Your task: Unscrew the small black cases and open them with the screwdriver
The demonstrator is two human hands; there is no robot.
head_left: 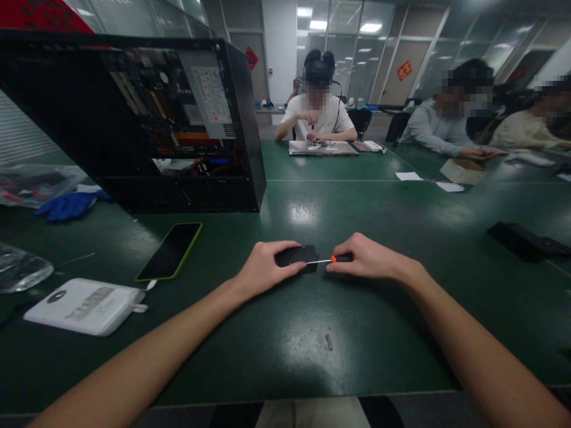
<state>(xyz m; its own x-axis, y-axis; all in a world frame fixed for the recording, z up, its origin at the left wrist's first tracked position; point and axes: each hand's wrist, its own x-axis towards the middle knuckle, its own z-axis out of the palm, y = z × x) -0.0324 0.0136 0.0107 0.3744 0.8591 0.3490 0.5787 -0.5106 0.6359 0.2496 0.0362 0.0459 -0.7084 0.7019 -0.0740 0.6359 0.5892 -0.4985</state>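
My left hand [265, 266] presses down on a small flat black device [300, 256] lying on the green table [312, 345]. My right hand [366, 257] grips a small screwdriver [332, 259] with a black handle and an orange collar. Its thin metal shaft points left and its tip meets the right edge of the black device. Both hands rest on the table, close together in the middle of the view.
An open black computer case [147, 119] stands at back left. A phone in a green case [171, 250] and a white power bank [87, 305] lie at left, with blue gloves [69, 205] and plastic bags behind. A black object [521, 239] lies at right. Other people sit across the table.
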